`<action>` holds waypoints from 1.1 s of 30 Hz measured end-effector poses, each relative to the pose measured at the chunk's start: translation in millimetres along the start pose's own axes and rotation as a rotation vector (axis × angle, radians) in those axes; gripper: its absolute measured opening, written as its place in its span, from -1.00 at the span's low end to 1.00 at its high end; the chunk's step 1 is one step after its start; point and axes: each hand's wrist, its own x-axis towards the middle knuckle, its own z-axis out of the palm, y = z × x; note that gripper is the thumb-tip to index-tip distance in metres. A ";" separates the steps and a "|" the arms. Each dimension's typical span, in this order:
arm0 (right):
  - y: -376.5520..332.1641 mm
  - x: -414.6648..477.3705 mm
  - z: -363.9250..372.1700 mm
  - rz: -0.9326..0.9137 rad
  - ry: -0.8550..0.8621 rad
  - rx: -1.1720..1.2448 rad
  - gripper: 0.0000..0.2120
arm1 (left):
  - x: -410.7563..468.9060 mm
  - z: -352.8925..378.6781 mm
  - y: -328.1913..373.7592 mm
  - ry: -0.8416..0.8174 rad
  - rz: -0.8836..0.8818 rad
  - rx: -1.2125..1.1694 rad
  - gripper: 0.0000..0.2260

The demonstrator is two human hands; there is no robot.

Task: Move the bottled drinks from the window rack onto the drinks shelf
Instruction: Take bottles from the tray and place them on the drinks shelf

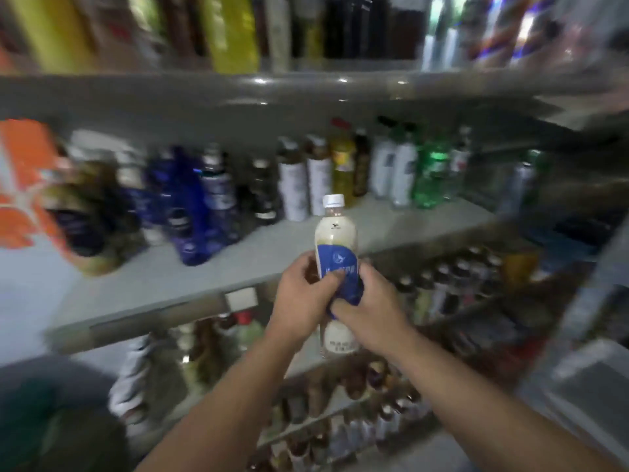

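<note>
One bottle [335,233] is held upright in both hands in front of the drinks shelf [238,264], with its base below the level of the shelf's front edge. It has a white cap, a pale milky content and a blue label.

- Left hand [303,294]: fingers curled round the left side of the label, thumb on its front.
- Right hand [371,311]: fingers clamped round the lower right part of the label.

The grey shelf carries upright bottles at its rear: blue bottles [190,206] at left, white-labelled bottles [296,185] at centre, a green bottle [430,175] at right. Its front strip is bare. Further bottles stand on the lower tier [442,291]. Motion blur hides finer detail.
</note>
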 end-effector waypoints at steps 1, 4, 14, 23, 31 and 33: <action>-16.6 4.8 20.0 -0.032 -0.048 -0.010 -0.54 | -2.2 -27.4 5.4 0.049 0.029 0.010 -0.75; -60.2 11.2 75.6 -0.121 -0.177 -0.016 -0.47 | -9.6 -103.3 15.6 0.152 0.097 0.057 -0.73; -150.1 32.9 229.6 -0.145 -0.153 -0.068 -0.59 | 10.1 -261.4 5.0 0.296 0.153 0.126 -0.64; -188.6 115.6 348.3 0.092 -0.052 -0.143 -0.79 | 38.5 -329.5 -51.9 0.451 0.052 0.078 -0.69; -188.9 159.9 381.3 0.114 -0.004 -0.142 -0.60 | 43.2 -358.3 -74.0 0.261 0.005 -0.162 -0.64; -185.8 161.9 385.0 0.104 0.011 -0.119 -0.64 | 49.3 -357.1 -69.3 0.223 0.033 -0.142 -0.63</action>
